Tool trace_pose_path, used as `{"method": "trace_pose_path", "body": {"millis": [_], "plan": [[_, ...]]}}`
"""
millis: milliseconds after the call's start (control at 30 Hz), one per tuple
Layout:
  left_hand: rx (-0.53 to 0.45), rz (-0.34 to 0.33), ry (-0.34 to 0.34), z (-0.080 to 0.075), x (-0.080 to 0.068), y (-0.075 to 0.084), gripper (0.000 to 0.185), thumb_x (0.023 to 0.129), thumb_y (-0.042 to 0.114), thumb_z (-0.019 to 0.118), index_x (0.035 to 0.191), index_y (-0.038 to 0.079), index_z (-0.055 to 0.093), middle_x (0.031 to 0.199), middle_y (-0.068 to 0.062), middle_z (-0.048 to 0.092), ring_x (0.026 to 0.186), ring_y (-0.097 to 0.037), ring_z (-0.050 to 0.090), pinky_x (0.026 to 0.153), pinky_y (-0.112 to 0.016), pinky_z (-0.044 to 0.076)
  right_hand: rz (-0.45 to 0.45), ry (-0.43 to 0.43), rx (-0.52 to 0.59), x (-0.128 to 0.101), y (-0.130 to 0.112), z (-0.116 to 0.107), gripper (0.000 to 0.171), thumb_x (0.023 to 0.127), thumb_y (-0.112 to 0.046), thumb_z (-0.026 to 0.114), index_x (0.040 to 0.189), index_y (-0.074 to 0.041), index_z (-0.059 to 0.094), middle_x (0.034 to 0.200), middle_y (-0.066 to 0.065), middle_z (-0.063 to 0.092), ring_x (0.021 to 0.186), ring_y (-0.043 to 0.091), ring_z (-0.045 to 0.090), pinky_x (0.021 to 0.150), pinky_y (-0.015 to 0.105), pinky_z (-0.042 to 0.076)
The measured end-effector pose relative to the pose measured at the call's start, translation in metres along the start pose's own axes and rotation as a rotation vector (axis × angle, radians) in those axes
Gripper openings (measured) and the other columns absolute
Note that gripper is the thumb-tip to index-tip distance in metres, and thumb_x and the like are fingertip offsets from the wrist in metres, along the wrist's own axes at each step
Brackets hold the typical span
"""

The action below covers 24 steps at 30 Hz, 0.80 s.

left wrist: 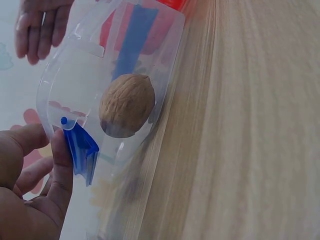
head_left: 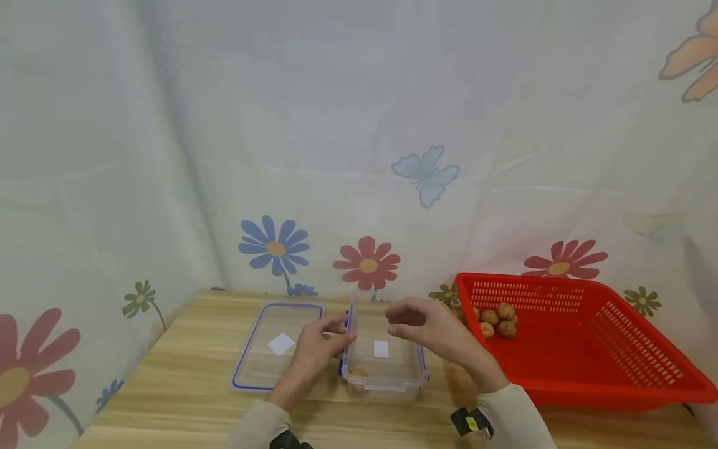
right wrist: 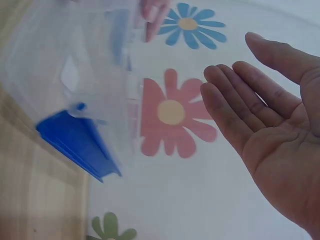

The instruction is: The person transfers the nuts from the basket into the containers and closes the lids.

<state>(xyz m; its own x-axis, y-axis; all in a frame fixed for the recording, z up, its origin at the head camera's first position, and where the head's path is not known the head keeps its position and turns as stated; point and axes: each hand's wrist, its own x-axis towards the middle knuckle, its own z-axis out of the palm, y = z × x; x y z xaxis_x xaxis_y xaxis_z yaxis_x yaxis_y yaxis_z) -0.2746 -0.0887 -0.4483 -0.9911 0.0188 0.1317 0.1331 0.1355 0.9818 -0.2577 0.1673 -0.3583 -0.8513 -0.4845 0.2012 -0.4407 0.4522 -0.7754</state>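
Note:
A clear plastic food container (head_left: 387, 380) with blue side clips sits on the wooden table. One walnut (left wrist: 127, 106) lies inside it, in the front left corner as the head view has it. At the container's left rim my left hand (head_left: 321, 343) pinches the edge by a hanging blue clip (left wrist: 80, 150), with thumb and finger on either side. Over the right part of the container my right hand (head_left: 423, 324) hovers, palm turned inward. Its fingers (right wrist: 250, 97) are loosely extended and hold nothing.
Left of the container lies its clear lid (head_left: 258, 365) with a blue seal and a white square on it. A red plastic basket (head_left: 566, 340) stands at the right, with several walnuts (head_left: 505, 312) in its left corner. Behind the table hangs a flowered curtain (head_left: 348, 156).

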Motion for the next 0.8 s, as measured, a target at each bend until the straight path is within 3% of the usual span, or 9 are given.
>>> {"method": "trace_pose_path", "body": {"millis": [400,800], "plan": [[-0.007,0.006,-0.006,0.0,-0.003,0.0,0.046,0.091,0.003,0.083,0.133,-0.008,0.068,0.103,-0.013,0.069,0.078,-0.019,0.068,0.065,-0.034,0.064,-0.041,0.126,0.025,-0.014,-0.004,-0.023,0.035,0.1,-0.021,0.078,0.13,-0.004,0.072,0.123,0.011,0.075,0.11,0.026,0.073,0.092,0.031,0.061],[-0.019,0.014,-0.008,-0.001,-0.003,0.0,0.045,0.092,0.004,0.082,0.133,-0.008,0.068,0.101,-0.012,0.068,0.078,-0.018,0.067,0.065,-0.034,0.064,-0.055,0.229,-0.028,-0.027,-0.027,-0.055,0.035,0.098,-0.021,0.08,0.13,-0.01,0.073,0.126,0.006,0.075,0.111,0.022,0.073,0.094,0.021,0.056]]}}
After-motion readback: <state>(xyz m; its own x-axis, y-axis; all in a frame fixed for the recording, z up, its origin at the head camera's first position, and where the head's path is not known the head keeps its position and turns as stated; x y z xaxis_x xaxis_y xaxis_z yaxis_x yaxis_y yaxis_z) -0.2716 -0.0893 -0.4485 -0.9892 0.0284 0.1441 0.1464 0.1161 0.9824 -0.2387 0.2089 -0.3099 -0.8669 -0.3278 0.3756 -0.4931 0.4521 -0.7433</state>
